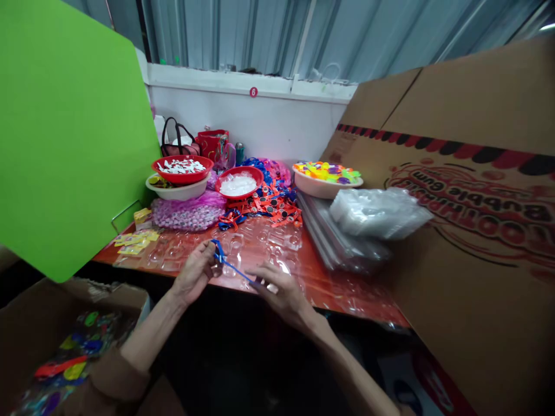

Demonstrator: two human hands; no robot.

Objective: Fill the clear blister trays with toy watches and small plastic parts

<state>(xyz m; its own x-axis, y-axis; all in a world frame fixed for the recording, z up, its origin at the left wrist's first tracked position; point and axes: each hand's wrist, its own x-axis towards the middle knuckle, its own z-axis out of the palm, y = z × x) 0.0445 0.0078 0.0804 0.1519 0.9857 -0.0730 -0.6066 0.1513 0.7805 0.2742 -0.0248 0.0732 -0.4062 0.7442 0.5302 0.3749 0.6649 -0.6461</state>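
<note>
A thin blue strap (236,270) is stretched between my two hands, just above the front edge of the red table (321,289). My left hand (196,271) pinches its looped, bunched end between thumb and fingers. The other end sits in my right hand (280,292), pinched between thumb and forefinger. Clear plastic blister shells (234,245) lie on the table right behind the strap. Farther back is a heap of orange and blue straps with dark round pieces (277,205).
A red bowl of clear pieces (238,185), a purple net bag (188,215) and a basin of colourful parts (327,188) stand behind. Stacked plastic bags (377,214) lie right, beside a large carton (477,231). A green board (73,127) and an open box (26,312) flank the left.
</note>
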